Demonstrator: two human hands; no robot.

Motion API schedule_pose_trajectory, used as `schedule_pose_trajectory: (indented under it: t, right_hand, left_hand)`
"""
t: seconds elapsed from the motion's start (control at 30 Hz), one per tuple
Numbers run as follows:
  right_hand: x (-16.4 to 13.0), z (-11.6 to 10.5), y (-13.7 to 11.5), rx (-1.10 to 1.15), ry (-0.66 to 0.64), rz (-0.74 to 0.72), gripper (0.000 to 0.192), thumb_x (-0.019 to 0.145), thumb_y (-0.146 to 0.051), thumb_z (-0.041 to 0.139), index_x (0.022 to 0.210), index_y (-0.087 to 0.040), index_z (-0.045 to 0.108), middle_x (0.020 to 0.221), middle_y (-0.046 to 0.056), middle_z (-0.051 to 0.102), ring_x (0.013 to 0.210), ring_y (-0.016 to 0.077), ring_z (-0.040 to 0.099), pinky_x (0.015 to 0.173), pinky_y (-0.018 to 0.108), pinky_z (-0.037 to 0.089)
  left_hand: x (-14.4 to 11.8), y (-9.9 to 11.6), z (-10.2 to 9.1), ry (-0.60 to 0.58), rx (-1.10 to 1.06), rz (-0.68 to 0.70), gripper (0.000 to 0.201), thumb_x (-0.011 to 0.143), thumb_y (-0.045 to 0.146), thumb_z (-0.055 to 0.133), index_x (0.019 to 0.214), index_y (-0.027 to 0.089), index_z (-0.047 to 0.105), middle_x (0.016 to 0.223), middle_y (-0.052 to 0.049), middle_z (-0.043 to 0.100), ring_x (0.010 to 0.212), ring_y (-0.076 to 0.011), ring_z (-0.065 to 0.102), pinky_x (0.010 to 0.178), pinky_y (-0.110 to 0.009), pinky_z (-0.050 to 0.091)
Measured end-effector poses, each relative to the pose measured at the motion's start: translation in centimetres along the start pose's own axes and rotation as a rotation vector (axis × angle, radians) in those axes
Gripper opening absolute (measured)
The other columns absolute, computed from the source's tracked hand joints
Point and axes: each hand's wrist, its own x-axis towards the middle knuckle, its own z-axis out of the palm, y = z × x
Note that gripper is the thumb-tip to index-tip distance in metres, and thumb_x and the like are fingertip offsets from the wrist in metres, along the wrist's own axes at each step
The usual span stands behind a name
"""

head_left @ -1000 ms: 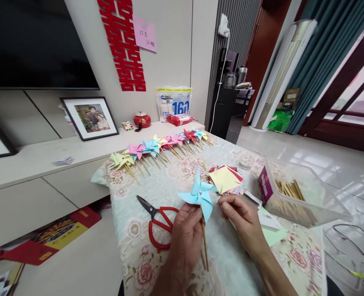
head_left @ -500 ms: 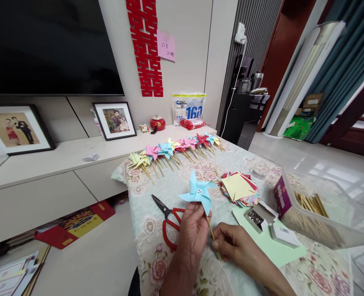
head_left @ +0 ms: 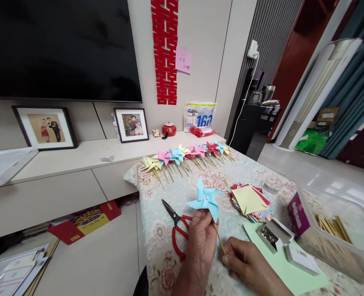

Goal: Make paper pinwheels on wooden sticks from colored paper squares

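The light blue paper pinwheel (head_left: pixel 205 200) is standing upright on its thin wooden stick (head_left: pixel 220 240), raised just above the desk (head_left: pixel 157 230). The left hand (head_left: pixel 202 238) is gripping the stick right under the paper blades, fingers curled around it, so the pinwheel is sitting directly above that hand. The right hand (head_left: pixel 246 261) is pinching the lower end of the same stick between thumb and fingertips, just beside the left hand and below it. Red-handled scissors (head_left: pixel 177 228) are lying on the desk, just beyond the left hand on its outer side. Beyond the right hand, a small open box of pins (head_left: pixel 270 236) is resting on a pale green sheet (head_left: pixel 293 275), with a stack of coloured paper squares (head_left: pixel 251 201) farther out. A row of finished pinwheels (head_left: pixel 185 155) is lying along the far edge of the desk, well apart from both hands.
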Motion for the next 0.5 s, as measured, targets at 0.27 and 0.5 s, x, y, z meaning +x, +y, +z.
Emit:
schedule_pose_trajectory:
  t: [0.27,0.5]
  right_hand:
    - [1.2,-2.6,-2.2,-0.013,0.191,-0.078,0.037,0.088,-0.056,0.056,0.076,-0.021,0.054,0.064,-0.002,0.051,0.057,0.0155,0.05,0.056,0.028,0.039]
    - [7.9,-5.7,-6.0,-0.171,0.361,-0.135,0.02,0.085,-0.041,0.056,0.079,-0.022,0.057,0.065,-0.003,0.055,0.063,0.0181,0.061,0.061,0.028,0.045]
  left_hand:
    - [-0.9,-1.4,-0.4,0.013,0.075,-0.123,0.035,0.066,0.018,0.069,0.1,0.013,0.075,0.111,-0.014,0.071,0.096,-0.0234,0.065,0.081,-0.034,0.049]
    - [-1.3,-4.8,-0.5,-0.015,0.327,-0.298,0.039,0.05,0.008,0.061,0.088,0.011,0.072,0.093,-0.012,0.071,0.07,-0.0176,0.061,0.061,-0.029,0.04]
